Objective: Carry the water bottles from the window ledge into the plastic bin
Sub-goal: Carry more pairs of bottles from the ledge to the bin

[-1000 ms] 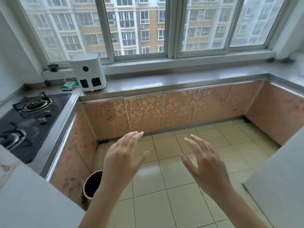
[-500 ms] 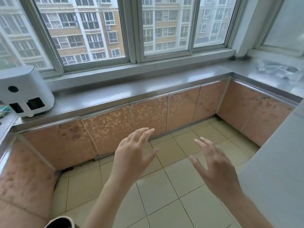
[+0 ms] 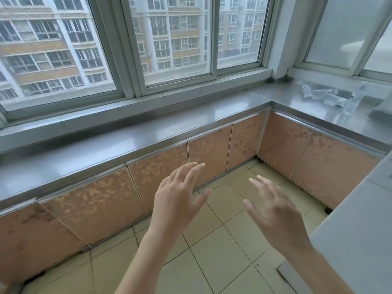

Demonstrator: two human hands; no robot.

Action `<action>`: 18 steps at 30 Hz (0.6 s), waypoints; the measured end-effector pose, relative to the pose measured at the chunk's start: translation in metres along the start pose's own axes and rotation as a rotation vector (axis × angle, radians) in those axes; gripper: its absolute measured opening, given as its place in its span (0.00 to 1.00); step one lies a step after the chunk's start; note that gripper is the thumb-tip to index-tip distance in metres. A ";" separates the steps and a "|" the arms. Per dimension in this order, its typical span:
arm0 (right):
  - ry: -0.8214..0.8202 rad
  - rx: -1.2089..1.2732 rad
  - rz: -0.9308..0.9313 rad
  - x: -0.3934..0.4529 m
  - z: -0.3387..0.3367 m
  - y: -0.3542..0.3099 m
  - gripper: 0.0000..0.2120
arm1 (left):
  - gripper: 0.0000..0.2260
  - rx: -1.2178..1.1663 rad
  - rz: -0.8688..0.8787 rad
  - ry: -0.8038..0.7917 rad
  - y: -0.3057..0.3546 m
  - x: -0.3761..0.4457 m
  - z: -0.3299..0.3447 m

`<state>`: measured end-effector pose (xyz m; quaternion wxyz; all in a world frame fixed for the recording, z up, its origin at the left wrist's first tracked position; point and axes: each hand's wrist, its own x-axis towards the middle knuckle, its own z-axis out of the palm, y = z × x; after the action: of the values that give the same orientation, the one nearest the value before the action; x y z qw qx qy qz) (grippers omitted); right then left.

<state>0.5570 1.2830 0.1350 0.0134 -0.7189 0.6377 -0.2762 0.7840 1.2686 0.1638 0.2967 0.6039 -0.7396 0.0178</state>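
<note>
Holding left hand (image 3: 176, 200) and right hand (image 3: 275, 217) up over the pale tiled floor (image 3: 212, 251), both empty with fingers spread apart, and looking at clear plastic water bottles (image 3: 324, 96) lying far off on the shiny grey metal tabletop (image 3: 297, 107) by the window.

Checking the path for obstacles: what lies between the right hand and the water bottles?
Head view: between the right hand and the water bottles are only bare floor tiles, cabinet doors and clear steel countertop.
</note>
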 end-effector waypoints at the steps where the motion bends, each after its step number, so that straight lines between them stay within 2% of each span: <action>1: 0.002 -0.007 0.003 0.014 0.005 0.005 0.26 | 0.25 -0.002 0.005 -0.004 -0.003 0.016 0.009; 11: 0.004 -0.082 0.103 0.182 0.062 0.048 0.28 | 0.25 -0.055 0.082 -0.079 -0.052 0.196 0.107; 18: 0.086 -0.114 0.205 0.284 0.072 0.083 0.28 | 0.25 -0.103 0.201 -0.120 -0.045 0.319 0.161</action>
<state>0.5210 0.9811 0.1514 -0.0268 -0.6371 0.7224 -0.2673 0.7270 0.9133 0.1632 0.2793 0.5109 -0.8126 -0.0266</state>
